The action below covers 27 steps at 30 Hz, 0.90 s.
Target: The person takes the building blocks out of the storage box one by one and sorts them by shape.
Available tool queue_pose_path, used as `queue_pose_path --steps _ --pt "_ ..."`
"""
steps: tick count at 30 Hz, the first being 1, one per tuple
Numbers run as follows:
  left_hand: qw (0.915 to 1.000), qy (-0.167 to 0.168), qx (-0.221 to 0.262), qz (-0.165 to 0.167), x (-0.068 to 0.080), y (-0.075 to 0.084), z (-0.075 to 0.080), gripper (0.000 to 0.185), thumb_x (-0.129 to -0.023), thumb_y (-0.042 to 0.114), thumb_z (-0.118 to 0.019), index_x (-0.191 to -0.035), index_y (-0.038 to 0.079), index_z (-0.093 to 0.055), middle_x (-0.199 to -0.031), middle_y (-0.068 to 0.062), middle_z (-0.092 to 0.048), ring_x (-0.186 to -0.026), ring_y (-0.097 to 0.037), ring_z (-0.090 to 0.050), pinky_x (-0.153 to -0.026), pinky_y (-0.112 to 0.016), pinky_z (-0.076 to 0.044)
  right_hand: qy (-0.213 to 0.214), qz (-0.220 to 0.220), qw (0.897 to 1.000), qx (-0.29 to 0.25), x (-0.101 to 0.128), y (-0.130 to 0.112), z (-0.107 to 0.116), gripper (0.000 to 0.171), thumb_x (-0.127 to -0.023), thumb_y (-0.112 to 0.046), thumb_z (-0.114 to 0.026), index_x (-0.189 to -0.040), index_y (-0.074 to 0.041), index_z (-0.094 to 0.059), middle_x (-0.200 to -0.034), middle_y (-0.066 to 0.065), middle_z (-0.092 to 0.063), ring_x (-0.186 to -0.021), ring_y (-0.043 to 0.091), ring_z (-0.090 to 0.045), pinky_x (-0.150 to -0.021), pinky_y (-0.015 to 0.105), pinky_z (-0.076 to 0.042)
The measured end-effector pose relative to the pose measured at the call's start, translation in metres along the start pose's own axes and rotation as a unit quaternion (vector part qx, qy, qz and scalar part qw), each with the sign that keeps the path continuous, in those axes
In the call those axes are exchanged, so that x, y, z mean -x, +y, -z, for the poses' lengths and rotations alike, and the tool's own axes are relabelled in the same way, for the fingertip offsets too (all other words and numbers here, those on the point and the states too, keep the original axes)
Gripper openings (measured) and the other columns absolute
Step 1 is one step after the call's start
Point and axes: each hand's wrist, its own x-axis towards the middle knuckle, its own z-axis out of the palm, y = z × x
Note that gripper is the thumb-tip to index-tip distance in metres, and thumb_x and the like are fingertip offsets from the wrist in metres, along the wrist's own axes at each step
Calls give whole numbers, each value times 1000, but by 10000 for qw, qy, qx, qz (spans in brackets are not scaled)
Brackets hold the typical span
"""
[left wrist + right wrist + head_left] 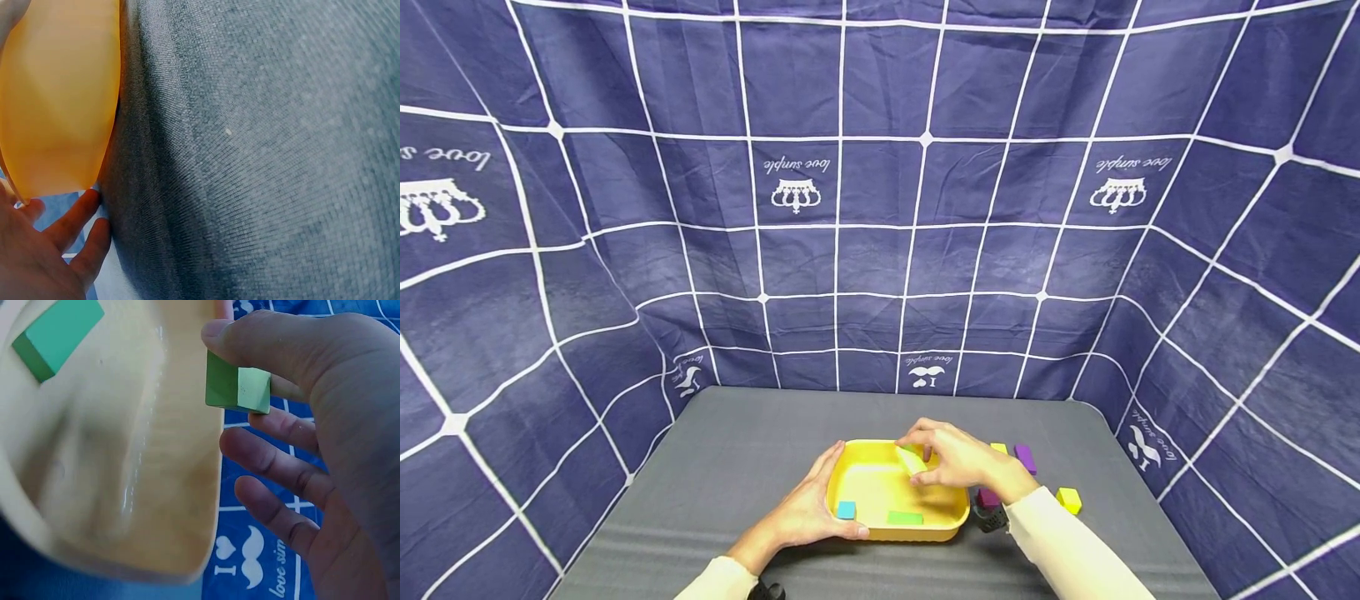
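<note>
Cream-coloured sleeves [1071, 550] reach in from the lower edge of my head-camera feed, black devices [991, 518] at the wrists, as a person works at a shallow yellow plastic tray [880, 492] with rounded corners on a grey cloth-covered table [760, 433]. I see the left hand [808, 508] gripping the tray's left end, thumb against the near wall and fingers along the side. The right hand [951, 457] pinches a pale green wooden-looking block [911, 460] between thumb and forefinger, over the tray toward its far side; whether block and tray touch, I cannot tell. Inside, I count a small blue block [846, 509] at the near left corner and a flat green rectangular block [906, 518] along the near wall. Right of the tray lie a yellow cube-like block [1070, 500], a purple oblong block [1026, 459], a partly hidden yellow block [998, 448] and, beside the right wrist, a dark magenta block [988, 498]. Navy fabric with white grid lines [880, 192] hangs behind.
</note>
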Motion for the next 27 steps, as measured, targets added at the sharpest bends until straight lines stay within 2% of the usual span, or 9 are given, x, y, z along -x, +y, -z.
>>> queue_pose_path --steps 7,16,22,24,27 --pt "9999 77 -69 -60 1 1 0 154 -72 65 -108 -187 10 -22 -193 -10 -31 -161 -39 -57 -126 -64 -53 118 -203 9997 -74 11 6 8 58 -99 -24 -96 -153 -17 -77 -135 -1 -74 -101 13 -74 -86 26 -61" --pt "9999 9 -111 40 1 4 1 154 -72 66 -107 -187 12 -21 -193 -8 -30 -161 -37 -58 -128 -61 -53 321 -375 9987 -110 26 14 20 56 -99 -26 -96 -151 -26 -78 -132 -3 -74 -104 16 -76 -88 29 -63" --pt "9999 60 -133 -45 2 4 2 153 -71 65 -108 -187 13 -22 -193 -8 -31 -160 -37 -58 -127 -62 -53 418 -340 9985 -5 33 25 24 56 -97 -25 -97 -151 -24 -79 -130 -4 -75 -99 11 -72 -84 29 -63" --pt "9999 76 -136 -61 2 4 2 152 -72 65 -108 -187 14 -22 -193 -8 -31 -161 -36 -58 -127 -61 -53 475 -342 9983 -12 36 28 25 56 -97 -25 -97 -150 -24 -79 -129 -4 -75 -97 14 -71 -80 26 -60" --pt "9999 80 -112 -57 2 3 2 152 -72 65 -108 -187 15 -23 -193 -6 -30 -160 -36 -58 -126 -61 -54 571 -382 9976 -25 41 33 27 56 -96 -23 -97 -149 -22 -80 -129 -4 -76 -100 21 -72 -80 28 -60"
